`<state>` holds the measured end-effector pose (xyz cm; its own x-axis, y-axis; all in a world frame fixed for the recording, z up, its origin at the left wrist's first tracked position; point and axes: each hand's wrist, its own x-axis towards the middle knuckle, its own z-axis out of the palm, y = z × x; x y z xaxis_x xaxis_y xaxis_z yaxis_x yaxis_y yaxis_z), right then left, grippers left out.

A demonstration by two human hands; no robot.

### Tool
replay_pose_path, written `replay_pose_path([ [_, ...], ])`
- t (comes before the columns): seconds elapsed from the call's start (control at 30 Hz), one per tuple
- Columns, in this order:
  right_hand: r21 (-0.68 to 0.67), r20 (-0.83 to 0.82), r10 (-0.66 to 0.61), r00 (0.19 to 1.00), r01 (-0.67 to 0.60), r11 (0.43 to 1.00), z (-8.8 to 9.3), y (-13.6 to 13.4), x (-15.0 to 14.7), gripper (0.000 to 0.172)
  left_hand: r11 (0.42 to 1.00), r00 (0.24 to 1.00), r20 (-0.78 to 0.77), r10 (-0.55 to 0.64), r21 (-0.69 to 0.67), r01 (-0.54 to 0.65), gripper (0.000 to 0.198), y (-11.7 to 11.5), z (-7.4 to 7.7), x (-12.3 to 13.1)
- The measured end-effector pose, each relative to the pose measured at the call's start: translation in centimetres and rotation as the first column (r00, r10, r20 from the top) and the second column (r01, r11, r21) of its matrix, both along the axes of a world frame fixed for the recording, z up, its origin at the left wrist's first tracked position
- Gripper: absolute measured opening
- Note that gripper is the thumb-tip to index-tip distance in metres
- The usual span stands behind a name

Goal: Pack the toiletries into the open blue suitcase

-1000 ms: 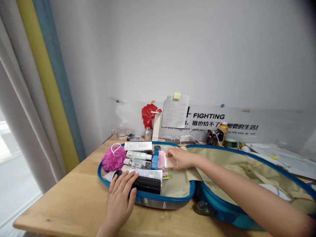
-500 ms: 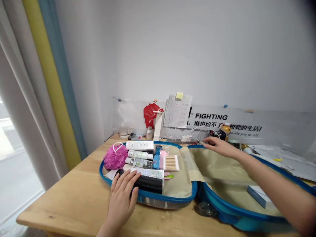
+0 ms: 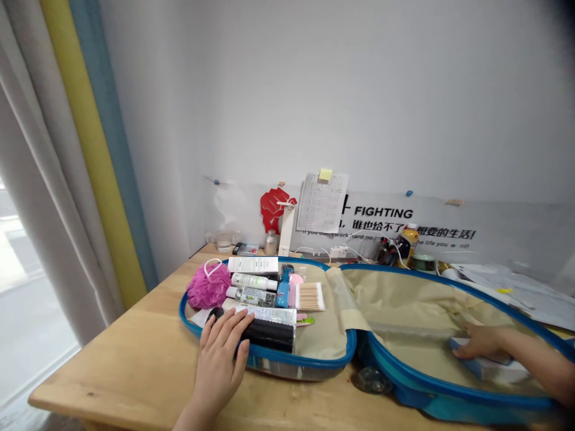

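Observation:
My left hand [image 3: 222, 347] lies with its fingers stretched over the near edge of the suitcase's left half [image 3: 309, 361], resting on a black cylinder [image 3: 272, 334]. Inside the right half [image 3: 399, 287], my right hand [image 3: 487, 344] grips a blue and white box [image 3: 494, 370], thumb on its left end and fingers over its top, slightly blurred. Packed in the left half are a pink bath puff [image 3: 209, 287], a white box [image 3: 253, 264], a white tube [image 3: 254, 281], a clear bottle [image 3: 251, 297], a blue bottle [image 3: 283, 290] and a pack of cotton swabs [image 3: 309, 297].
The open suitcase lies on a wooden table [image 3: 112, 365]. Behind it stand a small glass bottle [image 3: 270, 242], a white lamp [image 3: 286, 230], cables and an orange-capped drink bottle [image 3: 408, 242]. Papers [image 3: 507, 287] lie at the right, and a curtain [image 3: 90, 149] hangs at the left.
My right hand has moved from above the suitcase's back edge down into the right half and taken hold of the blue and white box. My left hand stays in place.

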<state>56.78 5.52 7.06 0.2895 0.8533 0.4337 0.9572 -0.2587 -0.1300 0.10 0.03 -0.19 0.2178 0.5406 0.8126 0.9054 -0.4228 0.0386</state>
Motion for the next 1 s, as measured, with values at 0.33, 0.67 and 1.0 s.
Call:
replay_pose_path([
  [0.33,-0.182,0.155,0.076,0.985,-0.047,0.982,3.4,-1.7,-4.2,0.047,0.999,1.000,-0.005,-0.017,0.031,0.017,0.037,-0.2,0.5,0.1],
  [0.67,-0.385,0.098,0.656,0.748,-0.580,0.718,11.1,3.0,-22.1,0.091,1.000,1.000,0.008,-0.008,0.004,0.008,0.039,0.0,-0.1,-0.1],
  [1.0,-0.575,-0.020,0.830,0.557,-0.686,0.446,6.4,6.3,-32.2,0.108,1.000,1.000,0.005,-0.007,0.006,0.007,0.040,0.0,0.0,-0.1],
])
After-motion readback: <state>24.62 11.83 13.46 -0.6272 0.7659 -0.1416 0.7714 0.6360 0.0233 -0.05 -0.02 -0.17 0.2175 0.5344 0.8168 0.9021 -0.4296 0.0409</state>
